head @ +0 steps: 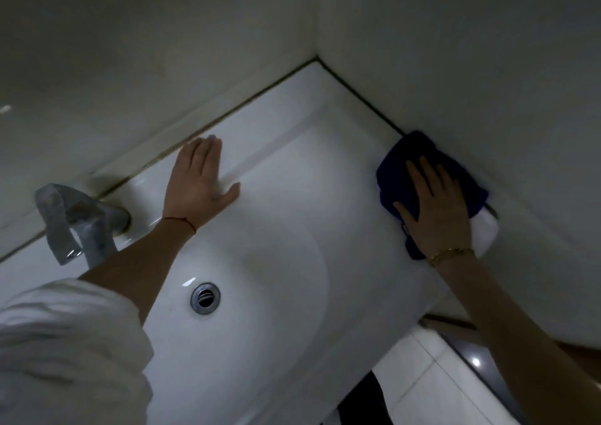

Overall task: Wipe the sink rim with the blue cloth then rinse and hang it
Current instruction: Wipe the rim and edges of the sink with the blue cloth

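Right hand [434, 211] lies flat, palm down, fingers spread, on the blue cloth [419, 157]. Not gripping it, just pressing it against the sink rim [357, 112] at about 3 o'clock from the basin centre. Cloth is bunched, sitting on the rim's right edge and touching the side wall [487, 66]. It sticks out past the fingertips toward 12 o'clock and a bit below the wrist at 6 o'clock. A gold bracelet [450, 254] is on the right wrist.

Left hand [200, 177] is also open and flat, palm down, holding nothing. It rests on the back rim at about 11 o'clock from the drain [205, 297], fingers pointing at the back wall seam [208, 125], thumb out toward 3 o'clock. A thin red string [182, 221] runs around the left wrist. A white sleeve [65, 343] is pushed up the left forearm, at 8 o'clock in the view.

The chrome faucet [74, 223] is mounted on the rim at 9 o'clock from the left hand, just beside the left forearm; contact can't be told. Its spout points toward the lower left. No water visible in the white basin [276, 262]. The drain is open metal, near basin centre.

The sink fits into a wall corner at 12 o'clock. White floor tiles [422, 376] show at 5 o'clock, below the basin's front edge.
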